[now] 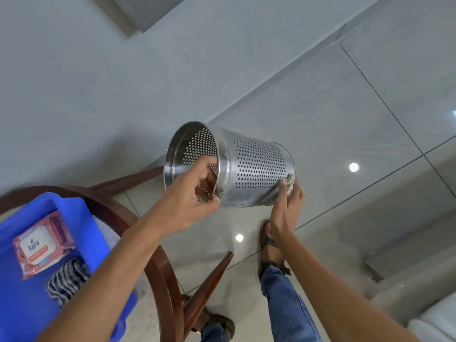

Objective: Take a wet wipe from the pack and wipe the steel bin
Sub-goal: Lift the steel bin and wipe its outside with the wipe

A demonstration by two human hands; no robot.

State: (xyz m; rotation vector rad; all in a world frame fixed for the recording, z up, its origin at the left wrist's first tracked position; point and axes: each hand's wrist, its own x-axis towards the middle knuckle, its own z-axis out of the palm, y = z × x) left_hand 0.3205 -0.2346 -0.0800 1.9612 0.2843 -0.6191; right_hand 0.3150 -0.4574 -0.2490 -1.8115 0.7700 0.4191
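Observation:
A perforated steel bin [256, 166] is held in the air on its side, its mouth turned left. My left hand [190, 201] grips the bin's rim, fingers inside the mouth. At the bin's base end, my right hand [287, 206] presses a white wet wipe [290, 186] against the steel; only a small bit of the wipe shows under the fingers. The pink wet wipe pack [42, 245] lies with its lid shut in a blue tray [98, 243] at the lower left.
The blue tray sits on a round wooden table [158, 262] with dark legs. A striped black-and-white cloth [66, 280] lies in the tray beside the pack. Below is a glossy grey tiled floor [345, 119]; my sandalled feet and jeans [283, 292] stand near the table.

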